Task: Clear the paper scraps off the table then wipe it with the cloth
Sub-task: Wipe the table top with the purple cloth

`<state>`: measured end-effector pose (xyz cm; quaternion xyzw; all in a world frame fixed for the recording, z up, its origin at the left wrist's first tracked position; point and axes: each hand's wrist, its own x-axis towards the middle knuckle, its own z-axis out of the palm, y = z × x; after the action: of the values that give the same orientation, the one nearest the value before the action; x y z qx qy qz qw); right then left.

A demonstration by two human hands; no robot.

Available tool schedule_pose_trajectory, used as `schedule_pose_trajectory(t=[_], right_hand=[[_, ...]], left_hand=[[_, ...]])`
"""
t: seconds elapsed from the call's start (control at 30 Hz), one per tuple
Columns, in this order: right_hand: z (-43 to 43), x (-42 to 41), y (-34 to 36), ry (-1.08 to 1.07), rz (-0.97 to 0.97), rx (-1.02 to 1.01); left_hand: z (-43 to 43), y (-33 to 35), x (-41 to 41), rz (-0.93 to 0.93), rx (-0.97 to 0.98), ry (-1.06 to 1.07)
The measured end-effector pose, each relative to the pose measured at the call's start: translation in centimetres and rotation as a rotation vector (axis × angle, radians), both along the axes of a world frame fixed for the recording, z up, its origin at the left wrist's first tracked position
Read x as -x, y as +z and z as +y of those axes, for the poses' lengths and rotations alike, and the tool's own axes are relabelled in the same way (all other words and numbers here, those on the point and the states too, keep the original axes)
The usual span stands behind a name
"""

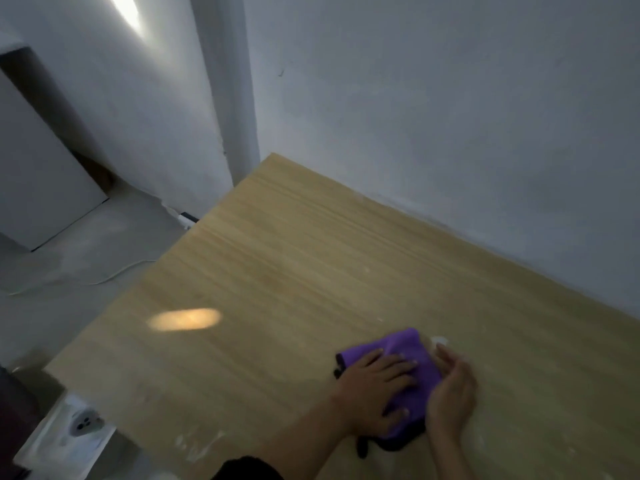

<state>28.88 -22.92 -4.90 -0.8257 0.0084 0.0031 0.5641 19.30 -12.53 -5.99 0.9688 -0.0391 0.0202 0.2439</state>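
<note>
At the far left a white panel (41, 174) is leaning against a dark opening, and a thin white cable (114, 275) is trailing over the grey floor (86, 237). Lower down, a white socket block (83, 424) is lying on the floor just beside the near left corner of the worktop (294, 254). The wooden worktop is stretching away to the right, its far edge meeting the pale wall (450, 116). A warm oval patch of light (183, 319) is falling on its left half, and pale smears (197, 445) are showing near its front edge. A dark sleeve (249, 469) is entering at the bottom.

Right of centre, close to the person, the purple cloth (408, 344) is lying bunched on the worktop, with a dark part poking out from under its near side. The left hand (375, 393) is pressing down on it, palm flat, its fingers (398, 367) lying spread and straight on the fabric, released and not clenched. The right hand (450, 393) is standing on its edge against the cloth's right side with its palm facing the cloth. Its fingers are lying only gently curved, touching the fabric without closing round it. Just beyond the right fingertips a small whitish scrap (439, 339) is lying on the worktop, too blurred to tell what it is.
</note>
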Motion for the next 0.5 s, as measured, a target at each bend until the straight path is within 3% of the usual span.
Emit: schedule_pose_trajectory(t=[0.13,0.23,0.37,0.5], right_hand=[[-1.7,-3.8,0.1,0.038,-0.036,0.111],[-1.8,-6.0,0.3,0.161,-0.133,0.299],[-1.5,-9.0,-1.1,0.358,-0.218,0.396],[-0.1,-12.9,-1.5,0.348,-0.242,0.412]], left_hand=[[1.0,-0.9,-5.7,0.005,-0.196,0.028],[3.7,-0.6,-9.0,0.031,-0.209,0.295],[5.5,-0.2,-12.1,0.064,-0.188,0.634],[2.5,-0.4,-14.0,-0.037,-0.139,0.512]])
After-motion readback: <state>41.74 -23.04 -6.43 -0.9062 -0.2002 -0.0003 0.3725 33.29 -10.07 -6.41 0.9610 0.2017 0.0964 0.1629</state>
